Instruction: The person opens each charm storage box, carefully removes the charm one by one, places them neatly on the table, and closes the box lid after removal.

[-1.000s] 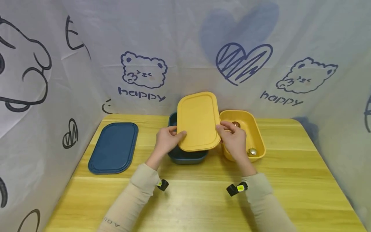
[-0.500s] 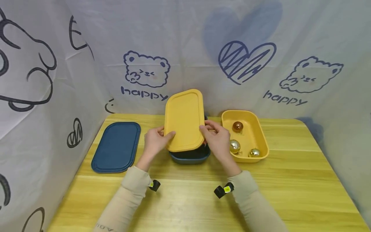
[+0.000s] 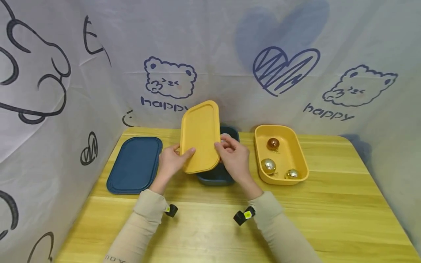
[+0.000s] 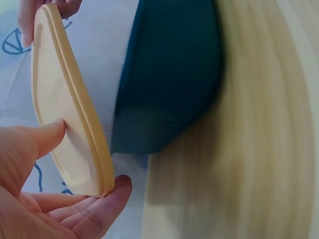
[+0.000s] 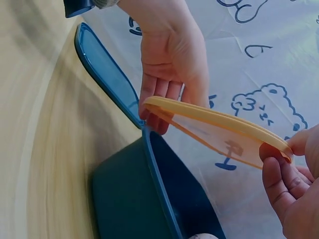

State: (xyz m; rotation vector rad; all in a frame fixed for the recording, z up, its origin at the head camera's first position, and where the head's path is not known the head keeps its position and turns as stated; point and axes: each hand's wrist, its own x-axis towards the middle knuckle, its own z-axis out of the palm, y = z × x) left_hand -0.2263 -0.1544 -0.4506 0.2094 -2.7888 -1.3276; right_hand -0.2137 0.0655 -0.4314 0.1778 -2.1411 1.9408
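Observation:
Both hands hold a yellow lid (image 3: 200, 138), tilted up above a dark blue box (image 3: 215, 179). My left hand (image 3: 171, 160) pinches its left edge, thumb on the top face and fingers beneath, as the left wrist view shows. On the opposite edge, my right hand (image 3: 234, 159) pinches the lid between thumb and fingers. Part of a pale round thing (image 3: 225, 136) shows inside the blue box behind the right fingers; the lid hides much of the box. To the right stands an uncovered yellow box (image 3: 300, 160) with a brown bauble (image 3: 273, 144) and two gold baubles (image 3: 268, 166) in it.
A dark blue lid (image 3: 135, 165) lies flat on the wooden table (image 3: 204, 219) at the left. White cloth (image 3: 227, 73) with printed drawings hangs behind the table and along its sides. Each wrist wears a small black camera.
Both hands have carried the yellow lid leftward, from between the two boxes to the blue box's left side. The lid now stands more steeply, and the yellow box with its baubles is uncovered to view.

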